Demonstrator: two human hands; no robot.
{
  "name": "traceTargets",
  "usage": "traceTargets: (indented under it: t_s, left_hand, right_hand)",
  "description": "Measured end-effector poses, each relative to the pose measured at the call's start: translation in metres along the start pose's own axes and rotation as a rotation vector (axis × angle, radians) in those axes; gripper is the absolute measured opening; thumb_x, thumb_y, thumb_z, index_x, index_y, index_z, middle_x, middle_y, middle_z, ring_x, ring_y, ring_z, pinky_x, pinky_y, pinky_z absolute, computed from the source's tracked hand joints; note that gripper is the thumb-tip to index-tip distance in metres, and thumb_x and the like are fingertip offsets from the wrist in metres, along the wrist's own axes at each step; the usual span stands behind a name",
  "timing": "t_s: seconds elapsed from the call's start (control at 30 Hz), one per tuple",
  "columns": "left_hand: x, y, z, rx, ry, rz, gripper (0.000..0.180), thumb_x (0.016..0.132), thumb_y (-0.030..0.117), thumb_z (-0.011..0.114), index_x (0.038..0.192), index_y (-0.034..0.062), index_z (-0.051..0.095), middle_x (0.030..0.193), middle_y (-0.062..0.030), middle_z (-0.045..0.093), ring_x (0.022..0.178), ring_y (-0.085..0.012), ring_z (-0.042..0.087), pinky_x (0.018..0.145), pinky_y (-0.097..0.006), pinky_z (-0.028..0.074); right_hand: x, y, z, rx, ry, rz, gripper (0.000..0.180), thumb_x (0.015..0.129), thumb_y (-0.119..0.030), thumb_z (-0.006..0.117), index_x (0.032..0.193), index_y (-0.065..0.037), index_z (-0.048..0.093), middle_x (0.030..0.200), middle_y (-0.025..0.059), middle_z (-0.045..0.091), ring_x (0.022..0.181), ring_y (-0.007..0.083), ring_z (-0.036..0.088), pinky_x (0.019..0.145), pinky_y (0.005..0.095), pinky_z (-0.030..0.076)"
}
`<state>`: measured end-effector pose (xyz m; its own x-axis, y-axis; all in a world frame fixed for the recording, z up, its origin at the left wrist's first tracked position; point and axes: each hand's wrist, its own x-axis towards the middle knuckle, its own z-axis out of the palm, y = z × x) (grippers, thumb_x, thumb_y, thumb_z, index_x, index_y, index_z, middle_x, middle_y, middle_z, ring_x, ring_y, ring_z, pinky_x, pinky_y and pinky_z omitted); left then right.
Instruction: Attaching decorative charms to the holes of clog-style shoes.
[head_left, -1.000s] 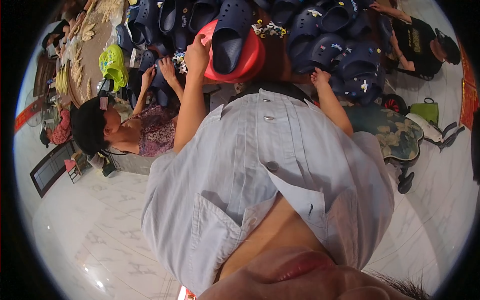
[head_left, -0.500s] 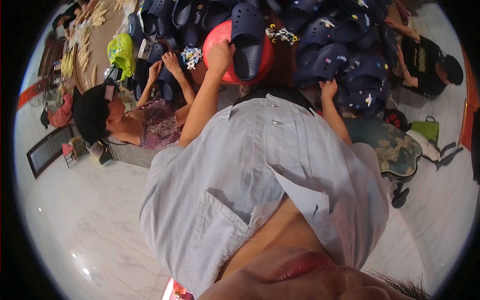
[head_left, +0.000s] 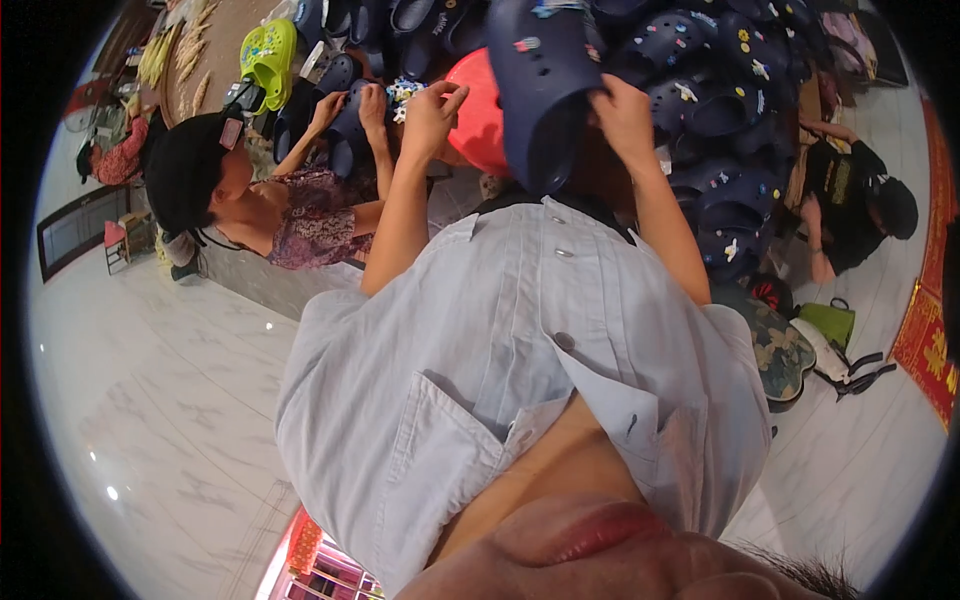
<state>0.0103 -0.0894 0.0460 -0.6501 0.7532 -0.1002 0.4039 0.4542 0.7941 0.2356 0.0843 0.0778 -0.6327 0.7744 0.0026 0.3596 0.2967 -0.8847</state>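
Note:
A navy clog [head_left: 545, 100] with small colourful charms hangs upright in front of me at the top middle. My right hand [head_left: 626, 118] is closed round its right edge. To its left, my left hand [head_left: 432, 118] is raised with fingers curled and pressed toward the thumb; what they hold, if anything, I cannot make out. Behind the clog and beside my left hand is a round red plastic surface [head_left: 478, 105], partly covered. Many more navy clogs [head_left: 690, 105], several with charms, lie piled to the right, and others lie at the far side.
Close on my left a person in a black cap [head_left: 190, 175] handles a dark clog. A lime-green clog [head_left: 268, 65] and a heap of small charms [head_left: 403, 98] are near them. Another person in black [head_left: 850, 200] is at the right. A patterned stool [head_left: 785, 350] stands at lower right.
My right hand has come up and left from the right-hand pile, now with the charm-decorated clog. My left hand is off the plain navy clog it held and sits slightly lower.

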Motion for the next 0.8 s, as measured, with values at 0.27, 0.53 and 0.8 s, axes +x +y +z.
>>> traceTargets:
  t_s: [0.27,0.53,0.8]
  left_hand:
    - [-0.007,-0.074,-0.018,-0.071,0.200,0.229,0.043,0.097,0.037,0.050,0.097,-0.0008,0.070,0.090,-0.0200,0.065,0.100,-0.0281,0.056,0.088,-0.039,0.039]
    - [-0.033,-0.060,0.017,0.128,-0.084,-0.196,0.061,0.082,0.047,0.069,0.121,0.0014,0.059,0.075,-0.0223,0.067,0.075,-0.0349,0.069,0.067,-0.042,0.053]
    - [-0.032,-0.043,0.017,0.470,0.082,-0.094,0.049,0.080,0.039,0.070,0.115,0.0057,0.062,0.085,-0.0242,0.067,0.081,-0.0402,0.067,0.070,-0.048,0.053]
  right_hand:
    - [0.039,-0.013,0.100,-0.365,-0.312,0.028,0.038,0.082,-0.036,0.059,0.084,0.002,0.067,0.083,0.0270,0.066,0.086,0.0451,0.064,0.079,0.0504,0.050]
    - [0.025,-0.003,0.103,-0.248,-0.402,0.001,0.026,0.087,-0.031,0.058,0.086,-0.006,0.065,0.075,0.0144,0.068,0.078,0.0366,0.067,0.072,0.0478,0.051]
    - [0.009,0.034,0.053,-0.301,0.012,-0.135,0.021,0.083,-0.019,0.066,0.097,-0.007,0.054,0.079,0.0138,0.063,0.078,0.0352,0.063,0.067,0.0455,0.047]
